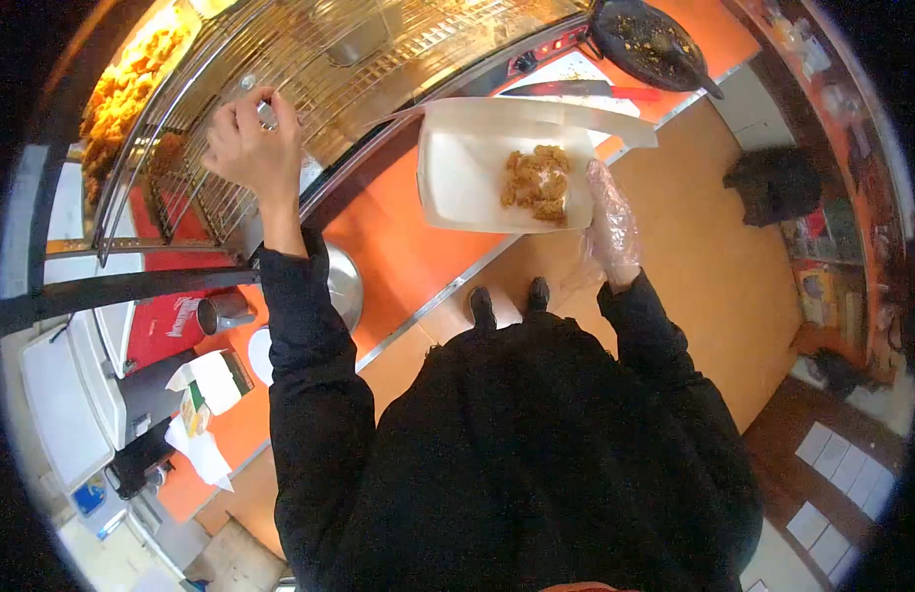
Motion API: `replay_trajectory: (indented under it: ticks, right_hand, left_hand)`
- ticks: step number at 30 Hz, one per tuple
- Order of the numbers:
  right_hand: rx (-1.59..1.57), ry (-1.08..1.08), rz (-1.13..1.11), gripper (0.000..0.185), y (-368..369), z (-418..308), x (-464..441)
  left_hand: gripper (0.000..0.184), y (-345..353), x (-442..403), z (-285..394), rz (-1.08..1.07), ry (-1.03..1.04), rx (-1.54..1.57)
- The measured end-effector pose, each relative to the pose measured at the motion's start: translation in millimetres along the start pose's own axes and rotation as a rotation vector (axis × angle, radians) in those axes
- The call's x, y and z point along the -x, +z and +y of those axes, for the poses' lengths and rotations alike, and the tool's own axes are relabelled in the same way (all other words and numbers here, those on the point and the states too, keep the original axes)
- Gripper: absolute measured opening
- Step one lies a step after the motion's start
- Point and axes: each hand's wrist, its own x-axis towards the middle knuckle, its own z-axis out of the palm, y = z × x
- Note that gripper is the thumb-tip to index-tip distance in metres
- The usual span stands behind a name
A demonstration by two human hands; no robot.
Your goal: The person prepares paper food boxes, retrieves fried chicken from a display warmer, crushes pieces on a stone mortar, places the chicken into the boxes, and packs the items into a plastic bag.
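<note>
A white paper box [467,183] with its flap folded out hangs over the counter's edge, and brown fried food pieces [538,182] lie inside it. My right hand [612,219], in a clear plastic glove, grips the box at its right end. My bare left hand [255,143] is raised at the front of the wire-racked display case [206,187], its fingers curled near a small round shiny knob or fitting. Whether the fingers grip that part is hard to make out.
A black pan [655,44] and a red-handled knife [581,90] lie beyond the box. The orange counter [388,222] holds a metal bowl [343,288], a metal cup [224,313] and opened cartons [214,380]. More fried food [132,84] glows in the case at upper left.
</note>
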Motion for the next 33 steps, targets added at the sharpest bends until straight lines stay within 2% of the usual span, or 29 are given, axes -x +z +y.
replay_trajectory:
  ticks: [4, 6, 9, 13, 15, 17, 20, 22, 24, 25, 28, 29, 32, 33]
  right_hand:
    - [-0.084, 0.022, 0.046, 0.045, -6, 6, -6]
    - [-0.240, 0.067, 0.066, 0.044, -14, -1, -2]
    - [-0.273, 0.051, 0.162, 0.043, -56, 24, -13]
    - [-0.411, 0.009, 0.266, 0.044, -88, -4, -34]
    - [-0.255, 0.038, 0.367, 0.049, -117, -10, -55]
    - [-0.271, -0.010, 0.385, 0.050, -139, -31, -80]
    - [-0.220, -0.073, 0.477, 0.053, -215, -26, -159]
    - [-0.276, -0.113, 0.497, 0.055, -249, -43, -206]
    - [-0.265, -0.203, 0.438, 0.058, -260, -77, -231]
    - [-0.279, -0.199, 0.414, 0.057, -285, -77, -265]
    - [-0.330, -0.151, 0.448, 0.052, -397, -51, -398]
    - [-0.296, -0.149, 0.492, 0.050, -437, -40, -442]
    - [0.059, -0.178, 0.603, 0.048, -521, -27, -537]
    - [0.082, -0.104, 0.656, 0.051, -511, -37, -547]
  left_hand:
    - [0.009, -21, 5, -24, 0.067, -0.036, -0.175]
    - [0.010, -42, 9, -40, 0.030, -0.095, -0.212]
    - [0.013, -65, 25, -70, 0.049, -0.124, -0.280]
    - [0.022, -90, 32, -92, 0.039, -0.185, -0.479]
    - [0.023, -95, 43, -108, 0.000, -0.218, -0.566]
    - [0.024, -97, 46, -112, -0.037, -0.238, -0.658]
    - [0.026, -107, 43, -117, -0.084, -0.195, -0.743]
    - [0.027, -107, 55, -134, -0.178, -0.304, -0.882]
    - [0.026, -104, 53, -130, -0.160, -0.317, -0.957]
    - [0.026, -103, 51, -128, -0.227, -0.344, -1.086]
    - [0.026, -103, 41, -112, -0.240, -0.293, -1.181]
    - [0.025, -105, 44, -115, -0.297, -0.477, -1.138]
    - [0.024, -63, -1, 10, -0.152, -0.442, -1.103]
    - [0.023, -37, -9, 52, -0.120, -0.369, -1.005]
